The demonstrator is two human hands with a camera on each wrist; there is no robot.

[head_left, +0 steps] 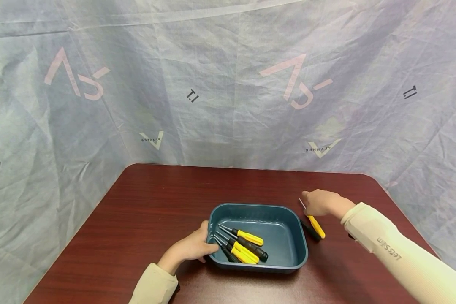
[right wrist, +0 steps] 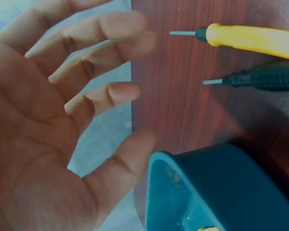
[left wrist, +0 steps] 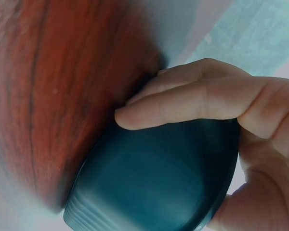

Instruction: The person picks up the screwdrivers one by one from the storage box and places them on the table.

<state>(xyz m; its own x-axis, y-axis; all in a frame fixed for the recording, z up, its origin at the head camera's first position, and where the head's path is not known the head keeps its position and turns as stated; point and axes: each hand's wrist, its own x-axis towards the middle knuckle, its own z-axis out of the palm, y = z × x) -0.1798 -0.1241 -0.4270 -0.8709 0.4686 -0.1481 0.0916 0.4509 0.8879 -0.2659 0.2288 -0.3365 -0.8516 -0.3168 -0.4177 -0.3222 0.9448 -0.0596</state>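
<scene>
My left hand (head_left: 191, 245) grips the left end of a dark teal plastic tray (head_left: 289, 236), thumb at the rim. The left wrist view shows its fingers (left wrist: 178, 106) lying along the tray's outer wall. Several screwdrivers (head_left: 247, 249) with yellow or black handles lie in the tray's left half, shafts pointing left. To the right of the tray, my right hand (head_left: 319, 202) hovers over a yellow-handled screwdriver (head_left: 316, 226) on the table. A black-handled screwdriver (head_left: 310, 231) lies beside it. In the right wrist view the fingers (right wrist: 111, 50) are spread and loosely bent, with nothing between them.
The dark red wood-grain table (head_left: 156, 198) carries the tray near its front. A grey printed cloth (head_left: 220, 84) hangs behind the table and along its sides. Inside the tray, the right half shows bare floor.
</scene>
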